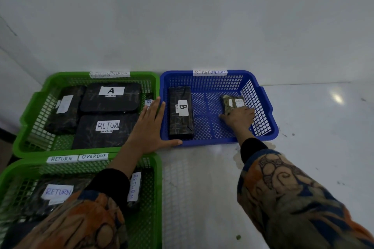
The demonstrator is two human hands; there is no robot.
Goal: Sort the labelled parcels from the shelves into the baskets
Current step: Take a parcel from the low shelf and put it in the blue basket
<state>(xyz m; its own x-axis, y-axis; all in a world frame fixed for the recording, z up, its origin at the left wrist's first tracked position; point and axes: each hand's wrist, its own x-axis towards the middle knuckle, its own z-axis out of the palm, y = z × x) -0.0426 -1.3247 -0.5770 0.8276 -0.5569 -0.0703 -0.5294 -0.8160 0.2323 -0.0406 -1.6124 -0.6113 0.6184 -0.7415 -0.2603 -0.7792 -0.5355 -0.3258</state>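
Right hand (239, 117) reaching down into the blue basket (267, 105), fingers (250, 111) curled over the near end of a small dark parcel (231, 104); thumb pointing left along the mesh floor. Parcel lying flat at the basket's right side, close to the right wall, its far end and a white label poking out beyond the fingertips. Hard to tell whether gripped or merely pressed under the fingers.

Left hand (150, 127) spread flat, fingers (152, 107) open and straight, holding nothing. Palm resting across the seam between the far green basket (28, 115) and the blue basket, thumb stretched right along the blue basket's near rim.

Just right of the left fingertips, inside the blue basket, a long black parcel marked B (181, 112), lying flat along the left wall, well apart from the small parcel.

In the far green basket, a parcel marked A (110, 97), a parcel marked RETURN (105, 131), and another at the left. Near green basket (155, 198) below, partly hidden by patterned sleeves. Paper tags reading RETURN and OVERDUE on the basket rims. All on a pale floor (303, 127).
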